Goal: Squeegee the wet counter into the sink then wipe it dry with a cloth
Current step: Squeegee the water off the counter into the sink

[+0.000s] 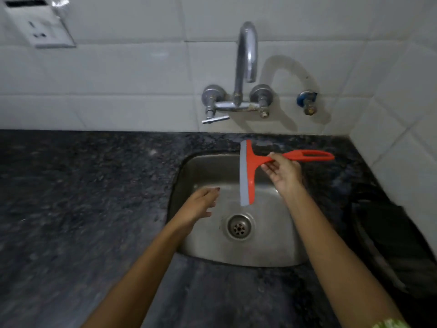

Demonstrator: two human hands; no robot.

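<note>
1. Counter of dark speckled granite (pixel 82 197) runs along the white tiled wall and wraps the basin on all sides, so water pushed across it has a low place to fall into. Whether its surface is wet I cannot tell from the blurred view.
2. Square stainless-steel sink (pixel 189 171) sits sunk into the stone, its round drain (pixel 239 227) near the middle, below a wall-mounted chrome tap (pixel 246 53).
3. Orange plastic squeegee with a pale grey rubber blade (pixel 247 172) hangs in the air over the basin, blade running front to back, looped handle pointing right. Judging by this, it is held here to shed drips into the sink rather than onto the stone.
4. Right hand (pixel 285 175) pinches the squeegee's neck lightly between thumb and fingers, just behind the blade head.
5. Left hand (pixel 201 204) hovers over the sink's left side, fingers loose and empty, touching nothing.
6. No drying cloth is clearly visible; a dark shape at right is too blurred to name.
</note>
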